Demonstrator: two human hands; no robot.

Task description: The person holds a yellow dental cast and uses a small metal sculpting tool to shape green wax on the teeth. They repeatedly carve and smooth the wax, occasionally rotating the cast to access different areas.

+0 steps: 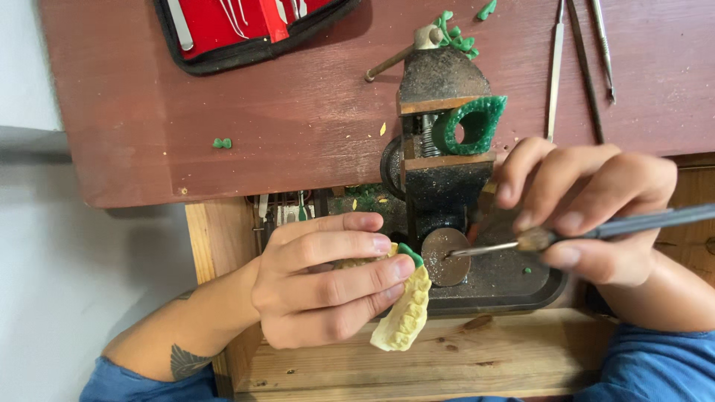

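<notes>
Reddish-brown wooden benchtop (pixel 298 112) up top, a paler wooden ledge (pixel 447 357) below it, and we're right over the work. Left hand (pixel 320 286) has its fingers wrapped tight around a pale yellow plaster cast of a row of teeth (pixel 406 320), held just in front of the ledge, with a small dab of green wax (pixel 410 254) sitting on the cast's upper end, right by the fingertips. Right hand (pixel 588 208) pinches a slim metal-tipped carving tool with a dark handle (pixel 566 234), pen-style, its point aimed at that green dab and stopping just short of it. By the look of it, this is the wax shaping stage, and the coming touch calls for a steady cast and a light, precise tip. Behind the hands stands a dark, worn metal bench vise (pixel 439 164) clamping a thick green wax ring (pixel 471 124). Long steel hand instruments (pixel 555 74) lie at upper right, and a red tool pouch with black trim (pixel 246 30) is cut off by the top edge. Most of the cast is hidden under the left fingers, and the tool's handle runs out of frame.
</notes>
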